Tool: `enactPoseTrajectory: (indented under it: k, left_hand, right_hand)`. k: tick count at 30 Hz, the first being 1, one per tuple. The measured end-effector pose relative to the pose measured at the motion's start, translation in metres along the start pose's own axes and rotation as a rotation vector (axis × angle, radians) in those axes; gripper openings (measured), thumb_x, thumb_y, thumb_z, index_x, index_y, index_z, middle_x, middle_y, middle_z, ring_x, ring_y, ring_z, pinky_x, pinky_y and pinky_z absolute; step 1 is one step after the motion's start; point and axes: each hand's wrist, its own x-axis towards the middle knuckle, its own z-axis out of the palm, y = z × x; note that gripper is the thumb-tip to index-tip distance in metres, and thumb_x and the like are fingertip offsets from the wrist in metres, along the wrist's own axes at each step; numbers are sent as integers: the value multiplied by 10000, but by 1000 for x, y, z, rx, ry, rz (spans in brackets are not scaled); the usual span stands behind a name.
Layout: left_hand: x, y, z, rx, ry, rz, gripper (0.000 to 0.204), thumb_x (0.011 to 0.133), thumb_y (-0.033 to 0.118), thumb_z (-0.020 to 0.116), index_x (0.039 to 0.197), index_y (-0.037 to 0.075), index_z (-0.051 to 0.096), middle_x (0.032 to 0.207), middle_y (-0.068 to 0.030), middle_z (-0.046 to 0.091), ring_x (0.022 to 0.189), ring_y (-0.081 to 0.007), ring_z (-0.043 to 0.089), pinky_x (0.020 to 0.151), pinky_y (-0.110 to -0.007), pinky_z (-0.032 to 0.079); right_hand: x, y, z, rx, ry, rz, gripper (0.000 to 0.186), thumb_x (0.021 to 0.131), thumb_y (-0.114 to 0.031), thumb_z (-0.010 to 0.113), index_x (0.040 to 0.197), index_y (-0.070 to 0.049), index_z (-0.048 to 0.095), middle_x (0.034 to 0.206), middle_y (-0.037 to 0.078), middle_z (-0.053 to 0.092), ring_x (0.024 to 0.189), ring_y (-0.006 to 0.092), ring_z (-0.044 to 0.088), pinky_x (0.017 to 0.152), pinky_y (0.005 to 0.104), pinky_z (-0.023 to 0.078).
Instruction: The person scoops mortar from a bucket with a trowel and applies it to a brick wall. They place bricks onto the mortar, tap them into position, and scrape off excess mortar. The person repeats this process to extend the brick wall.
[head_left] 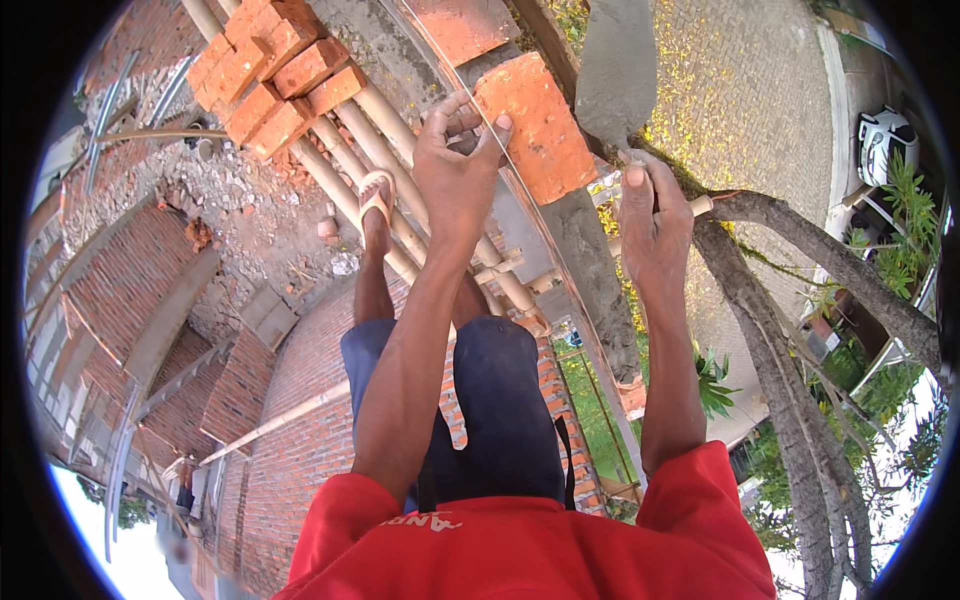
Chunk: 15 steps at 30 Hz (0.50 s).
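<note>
An orange brick lies on top of the narrow wall in front of me. At its left edge is my left hand, thumb and fingers apart and gripping nothing; the thumb tip overlaps the brick's edge, though I cannot tell whether it presses on it. A taut string runs along the wall by this hand. My right hand is closed round a trowel, its grey-smeared blade pointing away from me and the end of its wooden handle showing beside the palm. Grey mortar covers the wall top nearer me.
Another brick lies farther along the wall. Stacked bricks rest on bamboo poles at the left, where my sandalled foot stands. Rubble lies far below. Tree branches rise close on the right, above a paved road.
</note>
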Motion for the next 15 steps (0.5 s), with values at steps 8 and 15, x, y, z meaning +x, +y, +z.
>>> enactPoseTrajectory:
  k: [8,15]
  left_hand:
    - [7,6,-3,-115,-42,-121,422,933,40,782,1319,-10,618,967,-70,678,848,-145,703,679,-303,630]
    - [12,11,-3,-146,-29,-153,390,927,12,774,1286,-5,621,926,-58,681,801,-154,704,657,-319,628]
  right_hand:
    - [-1,-9,3,257,-352,134,496,1110,-409,523,1334,18,641,833,44,616,583,77,563,503,258,451]
    - [-3,-5,15,282,-268,110,469,1098,-380,554,1310,27,653,766,56,629,570,87,570,534,283,464]
